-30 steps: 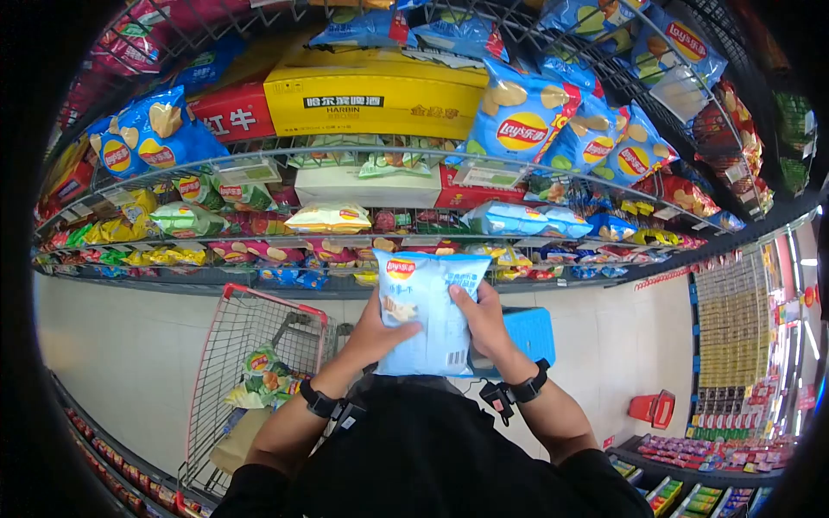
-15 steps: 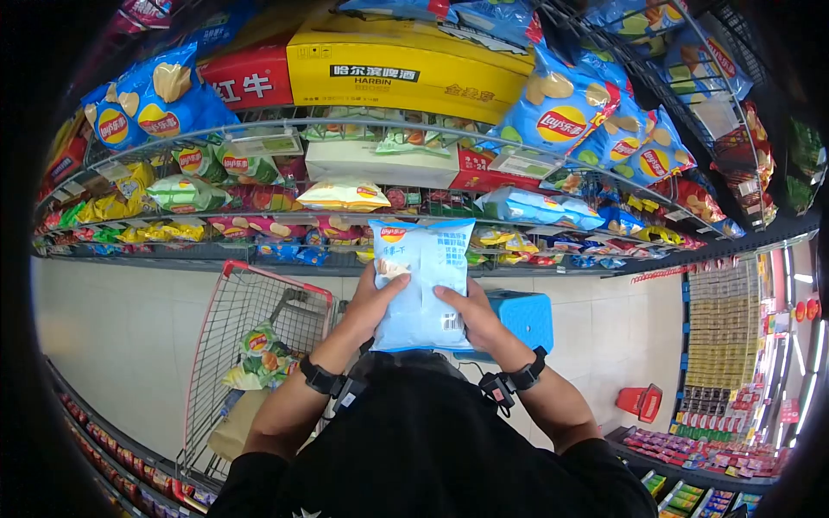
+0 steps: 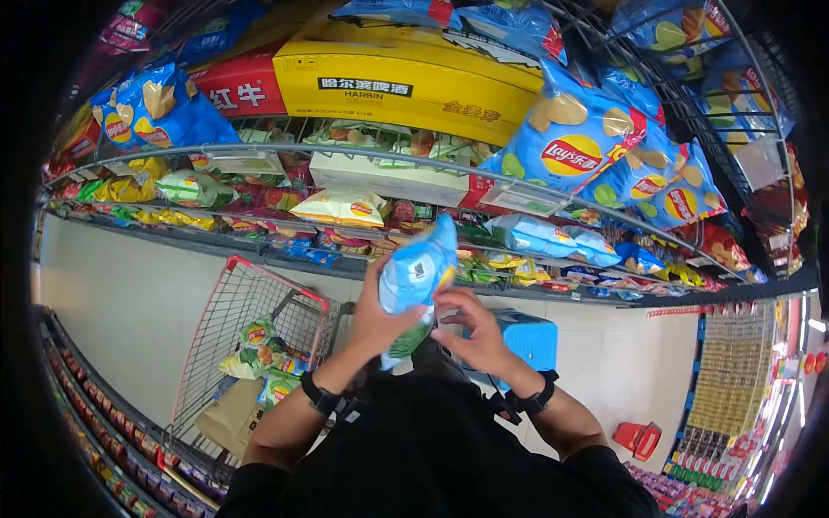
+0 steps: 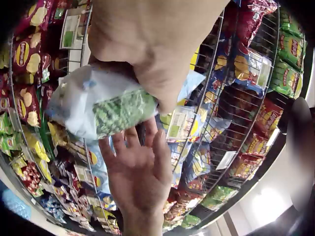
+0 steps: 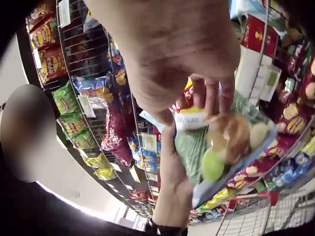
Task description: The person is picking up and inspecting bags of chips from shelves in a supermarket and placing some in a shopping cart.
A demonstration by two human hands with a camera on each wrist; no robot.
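My left hand [image 3: 380, 315] grips a light blue bag of Lay's potato chips [image 3: 419, 272], turned edge-on and tilted in front of my body. Its green patterned face [image 4: 123, 110] shows in the left wrist view. In the right wrist view the bag's front [image 5: 197, 152] carries a picture of chips and a green slice. Beside the bag is my right hand [image 3: 479, 332], fingers loosely bent and their tips right at its edge. The left wrist view has that right hand [image 4: 138, 177] palm toward the camera, fingers spread just below the bag.
Wire shelves ahead hold blue Lay's bags [image 3: 570, 147], a yellow beer carton [image 3: 389, 78] and a red carton [image 3: 237, 86]. A shopping cart [image 3: 229, 319] with several chip bags [image 3: 257, 345] stands at left. At right are a blue stool [image 3: 531, 341] and a red basket [image 3: 637, 440].
The bag was held flat between both hands, back face up. It has since turned edge-on in the left hand, and the right hand has let go and opened beside it.
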